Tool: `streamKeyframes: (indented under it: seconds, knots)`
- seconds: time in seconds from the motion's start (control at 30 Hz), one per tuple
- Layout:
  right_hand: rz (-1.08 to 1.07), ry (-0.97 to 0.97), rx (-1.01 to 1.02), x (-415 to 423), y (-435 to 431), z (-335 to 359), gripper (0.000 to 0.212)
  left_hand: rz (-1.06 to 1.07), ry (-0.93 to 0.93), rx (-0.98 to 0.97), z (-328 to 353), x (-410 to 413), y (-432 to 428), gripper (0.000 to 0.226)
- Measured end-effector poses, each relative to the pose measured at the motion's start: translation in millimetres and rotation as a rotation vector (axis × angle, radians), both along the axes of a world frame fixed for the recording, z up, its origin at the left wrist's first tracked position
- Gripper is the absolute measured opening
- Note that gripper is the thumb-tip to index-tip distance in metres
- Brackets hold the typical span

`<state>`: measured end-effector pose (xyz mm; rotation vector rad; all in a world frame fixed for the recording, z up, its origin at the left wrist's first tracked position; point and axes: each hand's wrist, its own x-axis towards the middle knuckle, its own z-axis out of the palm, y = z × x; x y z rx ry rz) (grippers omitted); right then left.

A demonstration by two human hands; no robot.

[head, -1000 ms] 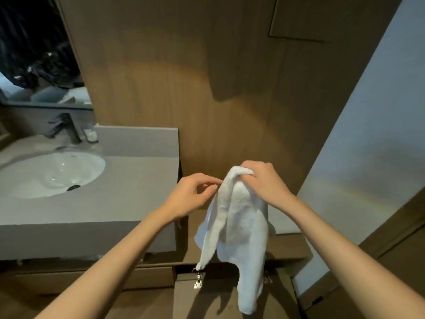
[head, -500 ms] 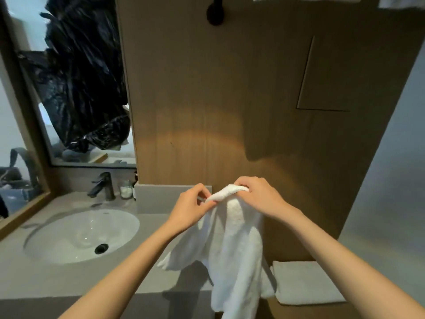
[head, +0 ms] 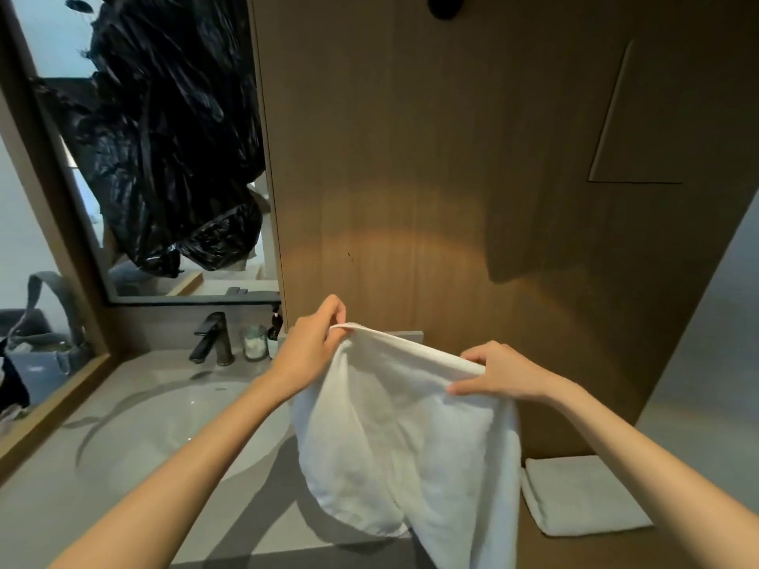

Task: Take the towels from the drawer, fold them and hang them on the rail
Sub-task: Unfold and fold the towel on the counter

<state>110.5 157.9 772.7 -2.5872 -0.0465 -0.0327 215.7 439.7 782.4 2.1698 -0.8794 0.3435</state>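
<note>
A white towel (head: pixel 410 437) hangs in front of me, spread by its top edge above the counter. My left hand (head: pixel 312 347) pinches the towel's upper left corner. My right hand (head: pixel 499 373) pinches the upper right part of the same edge. The cloth droops in loose folds below both hands. A second white towel (head: pixel 583 494) lies folded flat on the wooden shelf at the lower right. A dark round fitting (head: pixel 445 4) sits on the wood wall at the top edge; the rail and the drawer are out of view.
A grey counter (head: pixel 49 503) with a white basin (head: pixel 164 425) lies to the left, with a black tap (head: pixel 211 338), a small glass jar (head: pixel 254 342) and a dark bottle (head: pixel 274 324) behind it. A mirror (head: pixel 57 117) shows black plastic sheeting. Wood panelling (head: pixel 451 158) fills the wall ahead.
My hands have moved apart and stretched the towel's top edge wide; before they held it bunched together. The view has tilted upward from the drawer area to the wall.
</note>
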Motion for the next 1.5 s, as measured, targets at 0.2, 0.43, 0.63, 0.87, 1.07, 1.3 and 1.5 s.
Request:
streamKeyframes:
  seconds: [0.2,0.43,0.63,0.87,1.07,1.3,1.5]
  knots:
    - [-0.166,-0.017,-0.087,13,-22,-27,0.019,0.226,-0.072,0.081,-8,29,28,0.008]
    - [-0.279,-0.187,-0.237,64,-23,-10,0.01,0.43,-0.146,0.22,-11,80,48,0.028]
    - [-0.397,-0.53,-0.239,101,-44,35,0.007,0.535,-0.252,-0.007,33,118,64,0.026]
    - [-0.369,-0.706,-0.114,116,-37,31,0.01,0.468,-0.323,-0.207,24,120,74,0.026]
    - [-0.209,-0.345,0.023,111,-33,-51,0.004,0.224,-0.125,0.094,-72,103,92,0.021]
    - [-0.039,0.067,0.1,85,8,-160,0.019,-0.047,0.354,0.35,-193,38,58,0.019]
    - [-0.1,0.184,0.163,72,43,-212,0.02,-0.084,0.649,0.457,-256,2,25,0.038]
